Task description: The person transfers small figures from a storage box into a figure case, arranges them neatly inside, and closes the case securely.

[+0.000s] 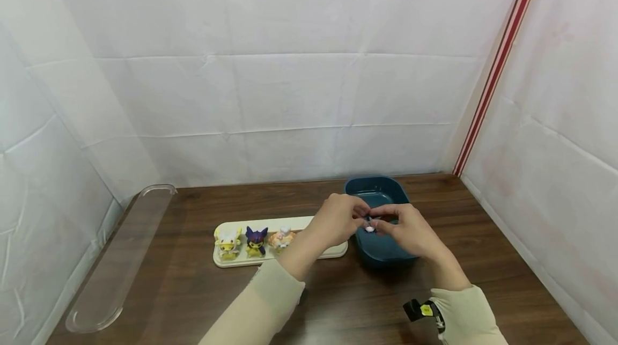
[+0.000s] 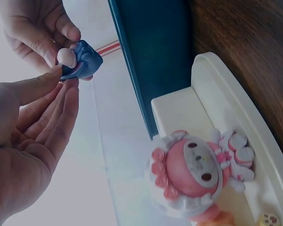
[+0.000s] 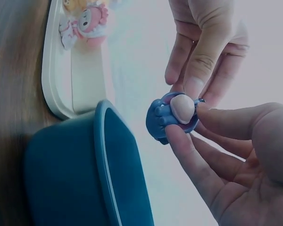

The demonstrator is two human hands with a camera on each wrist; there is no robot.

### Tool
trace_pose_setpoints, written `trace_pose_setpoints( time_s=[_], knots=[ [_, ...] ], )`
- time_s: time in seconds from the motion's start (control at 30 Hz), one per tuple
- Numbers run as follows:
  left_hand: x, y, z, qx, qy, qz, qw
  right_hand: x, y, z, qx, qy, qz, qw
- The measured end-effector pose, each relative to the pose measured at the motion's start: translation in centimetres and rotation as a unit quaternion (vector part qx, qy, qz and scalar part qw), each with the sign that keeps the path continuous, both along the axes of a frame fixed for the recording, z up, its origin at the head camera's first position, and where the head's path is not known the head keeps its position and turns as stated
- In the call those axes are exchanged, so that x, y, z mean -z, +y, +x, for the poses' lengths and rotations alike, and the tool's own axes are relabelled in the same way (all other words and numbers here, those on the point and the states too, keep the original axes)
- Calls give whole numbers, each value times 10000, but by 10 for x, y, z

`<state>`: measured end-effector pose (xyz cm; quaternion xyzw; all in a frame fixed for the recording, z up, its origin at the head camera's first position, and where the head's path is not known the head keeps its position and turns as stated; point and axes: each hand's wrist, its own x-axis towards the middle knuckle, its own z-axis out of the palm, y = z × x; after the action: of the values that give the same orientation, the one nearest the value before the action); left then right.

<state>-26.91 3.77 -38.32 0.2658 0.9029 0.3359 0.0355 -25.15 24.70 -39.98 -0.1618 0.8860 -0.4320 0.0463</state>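
Note:
A small blue toy figurine (image 3: 159,121) with a rounded whitish part is held up between both hands, over the dark blue bin (image 1: 381,256). My left hand (image 1: 335,219) pinches it from one side with thumb and fingertips. From the other side my right hand (image 1: 407,227) pinches it too, its thumb close to the whitish part. Left of the bin lies a long cream tray (image 1: 338,251) with toy figurines on it. On the tray, a pink figurine in a white frilled hood (image 2: 186,165) shows closely in the left wrist view; my left forearm hides part of the tray in the head view.
A yellow figurine with a white top (image 1: 228,243), a purple-eared figurine (image 1: 256,241) and a peach-and-white one (image 1: 281,239) stand on the tray. A long clear plastic cover (image 1: 125,259) lies at the table's left edge. White sheeting (image 1: 289,93) encloses the back and sides.

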Motion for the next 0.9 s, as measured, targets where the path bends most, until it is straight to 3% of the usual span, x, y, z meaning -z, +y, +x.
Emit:
trace_pose_setpoints(
  time_s=[0.37,0.9],
  knots=[
    [-1,-16,5,-51,14,-154,9999,7,-17,1,-55,63,-70,9999],
    [9,-38,5,-75,39,-474,9988,24,-45,-1,-190,397,344,9984]
  ],
)
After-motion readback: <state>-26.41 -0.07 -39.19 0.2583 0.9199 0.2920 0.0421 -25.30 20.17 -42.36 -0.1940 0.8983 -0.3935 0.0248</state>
